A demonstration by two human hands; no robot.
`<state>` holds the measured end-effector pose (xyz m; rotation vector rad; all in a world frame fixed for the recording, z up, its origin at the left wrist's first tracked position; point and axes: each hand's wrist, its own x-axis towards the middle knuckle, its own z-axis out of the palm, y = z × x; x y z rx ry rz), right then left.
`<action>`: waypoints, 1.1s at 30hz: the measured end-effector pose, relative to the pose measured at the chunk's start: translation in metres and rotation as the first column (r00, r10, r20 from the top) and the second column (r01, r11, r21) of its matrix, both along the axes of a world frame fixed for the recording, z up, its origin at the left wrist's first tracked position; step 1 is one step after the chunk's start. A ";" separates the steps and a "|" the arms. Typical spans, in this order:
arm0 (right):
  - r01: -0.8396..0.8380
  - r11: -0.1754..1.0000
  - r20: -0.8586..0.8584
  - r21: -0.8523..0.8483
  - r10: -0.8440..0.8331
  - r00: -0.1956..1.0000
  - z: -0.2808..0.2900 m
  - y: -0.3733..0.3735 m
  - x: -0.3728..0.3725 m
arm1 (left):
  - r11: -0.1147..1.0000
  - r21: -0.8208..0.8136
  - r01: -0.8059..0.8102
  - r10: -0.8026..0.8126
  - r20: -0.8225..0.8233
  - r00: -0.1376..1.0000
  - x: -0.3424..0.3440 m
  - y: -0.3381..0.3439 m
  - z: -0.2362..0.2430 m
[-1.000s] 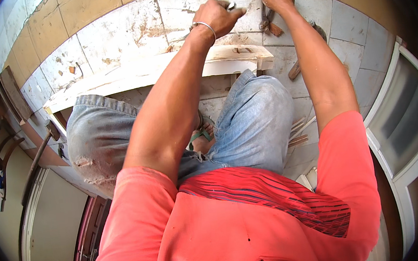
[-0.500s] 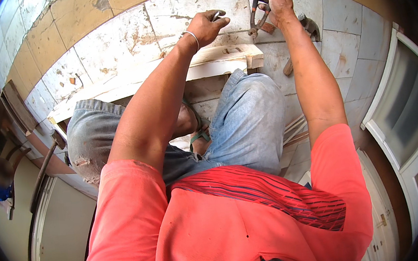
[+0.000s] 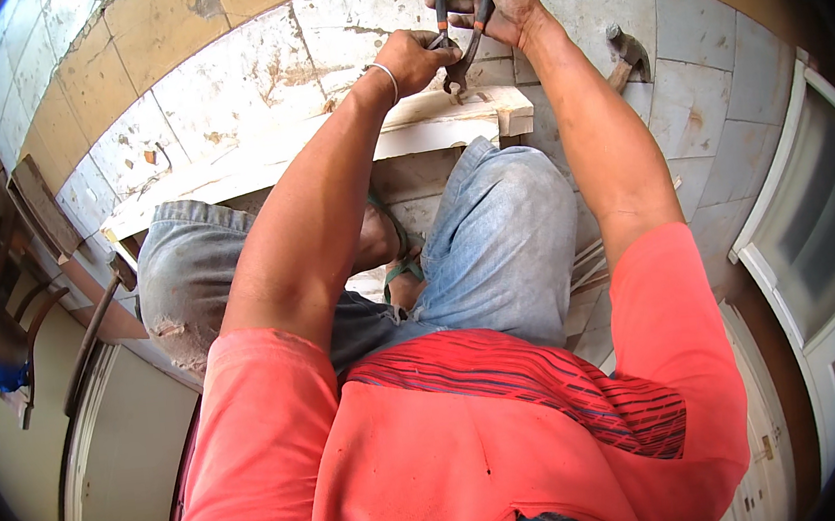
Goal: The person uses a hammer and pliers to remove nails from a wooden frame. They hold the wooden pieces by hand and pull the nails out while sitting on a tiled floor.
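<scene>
My right hand (image 3: 504, 6) grips a pair of pincers (image 3: 482, 15) with dark handles, fingers reaching between the spread handles. The jaws point down at the top of a pale wooden beam (image 3: 406, 139), close to its right end. Whether they touch the wood or a nail there, I cannot tell. Beside the jaws is my left hand (image 3: 409, 63), its fingers closed round a small shiny metal piece whose kind is mostly hidden. The beam lies across in front of my bent knees.
A hammer (image 3: 627, 54) lies on the tiled floor (image 3: 688, 99) to the right. Another long-handled tool (image 3: 92, 327) leans at the left, near a pale panel (image 3: 130, 459). A white-framed glazed panel (image 3: 795, 214) stands at the right. Wooden strips lie beside my right thigh.
My right hand has brought the pincers left and nearer, from over the floor to the beam's right end beside my left hand. My left hand has barely moved.
</scene>
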<state>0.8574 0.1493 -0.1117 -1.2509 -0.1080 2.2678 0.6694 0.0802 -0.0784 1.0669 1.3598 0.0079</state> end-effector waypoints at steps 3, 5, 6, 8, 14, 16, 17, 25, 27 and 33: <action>-0.027 1.000 -0.037 -0.011 0.026 0.999 -0.002 0.002 -0.001 | 1.000 -0.021 -0.017 0.017 0.017 1.000 -0.001 -0.001 -0.001; -0.040 0.999 -0.055 -0.016 0.039 0.998 -0.003 0.003 0.000 | 1.000 -0.016 -0.025 0.025 0.023 0.999 -0.001 -0.002 0.001; -0.052 0.998 -0.071 -0.021 0.050 0.996 -0.004 0.003 0.000 | 1.000 -0.018 -0.023 0.024 0.022 0.999 0.000 -0.003 0.004; -0.057 0.998 -0.121 -0.014 0.055 0.991 -0.012 0.000 0.006 | 0.999 -0.041 -0.022 0.021 -0.015 1.000 0.003 -0.004 0.009; 0.022 0.996 -0.175 -0.082 -0.036 0.984 -0.028 0.001 -0.004 | 0.999 -0.035 0.004 -0.004 -0.009 1.000 0.002 -0.004 0.015; 0.042 0.991 -0.145 -0.129 -0.060 0.988 0.017 0.003 -0.034 | 0.999 -0.027 -0.023 0.023 -0.010 1.000 -0.010 -0.011 0.010; 0.050 0.991 -0.137 -0.121 -0.067 0.988 0.011 0.005 -0.029 | 1.000 -0.007 -0.030 0.030 0.026 0.999 -0.006 -0.009 0.011; 0.100 0.989 0.047 0.109 -0.105 0.993 0.034 -0.005 -0.025 | 0.995 -0.095 -0.039 0.055 0.175 0.983 -0.019 0.000 0.018; 0.105 0.952 -0.042 0.288 -0.097 0.994 0.084 0.011 -0.027 | 0.978 -0.149 -0.149 0.186 0.274 0.944 -0.035 0.002 0.015; 0.297 0.851 0.071 0.434 -0.361 0.930 0.099 0.074 0.020 | 0.984 0.070 -0.163 0.162 0.018 0.987 -0.028 0.011 0.014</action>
